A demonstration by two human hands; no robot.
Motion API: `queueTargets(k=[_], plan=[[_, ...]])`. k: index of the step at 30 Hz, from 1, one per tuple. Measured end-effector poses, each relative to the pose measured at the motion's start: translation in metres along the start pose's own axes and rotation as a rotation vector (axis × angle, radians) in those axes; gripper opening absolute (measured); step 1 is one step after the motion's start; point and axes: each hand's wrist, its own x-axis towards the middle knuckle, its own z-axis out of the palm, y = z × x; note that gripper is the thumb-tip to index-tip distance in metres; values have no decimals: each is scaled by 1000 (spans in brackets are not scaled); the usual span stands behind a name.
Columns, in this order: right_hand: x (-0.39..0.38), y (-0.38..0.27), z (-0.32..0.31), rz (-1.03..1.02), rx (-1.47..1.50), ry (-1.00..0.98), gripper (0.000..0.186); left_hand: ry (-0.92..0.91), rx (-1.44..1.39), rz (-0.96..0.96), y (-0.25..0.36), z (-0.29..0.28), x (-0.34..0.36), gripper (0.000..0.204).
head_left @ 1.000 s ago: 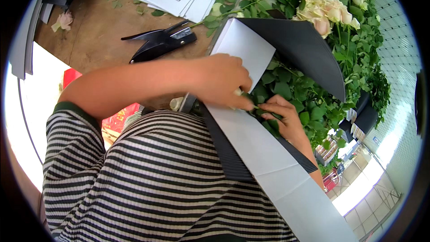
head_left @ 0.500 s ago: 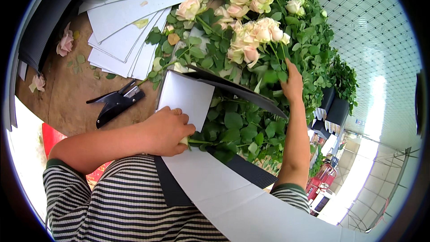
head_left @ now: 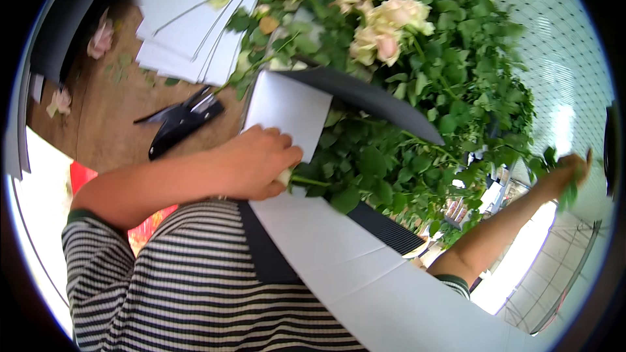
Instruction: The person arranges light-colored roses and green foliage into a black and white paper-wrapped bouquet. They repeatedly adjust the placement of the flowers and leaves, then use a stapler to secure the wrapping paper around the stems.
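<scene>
My left hand [head_left: 264, 163] is closed round a pale rose [head_left: 285, 177], whose green stem runs off to the right among leaves. It rests on a white sheet [head_left: 287, 107] with a dark grey, curled-up flap [head_left: 372, 101] beside it. My right hand [head_left: 570, 173] is stretched out to the far right, its fingers closed on a leafy rose stem [head_left: 550, 156]; leaves stick out around the fingers, somewhat blurred. Between the hands lies a heap of green rose foliage [head_left: 385, 169]. Below the left hand, a long white cardboard strip [head_left: 365, 280] reaches toward the lower right.
A black stapler [head_left: 186, 117] lies on the brown tabletop [head_left: 98, 114], left of the sheet. Behind it are fanned white sheets [head_left: 189, 45]. Several peach roses [head_left: 394, 23] crowd the back, and loose pink blooms [head_left: 101, 39] lie at the left.
My right hand has swung from beside the peach roses out to the far right, with leaves in it. My left hand keeps its hold; the whole view has shifted slightly.
</scene>
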Motion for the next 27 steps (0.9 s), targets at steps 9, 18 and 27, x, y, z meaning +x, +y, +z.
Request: queueTargets(k=[9,18,27], plan=[[-213,-212,81,69,570,-1110,25,18,-161,-16,-3,-2,-18,21],[-223,-234,120,-116,605,-1341,26,185,-117,-146,3,6,-27,25],[-206,-260,142,123,986,-1447,27,-18,-274,-258,1,-6,-44,35]])
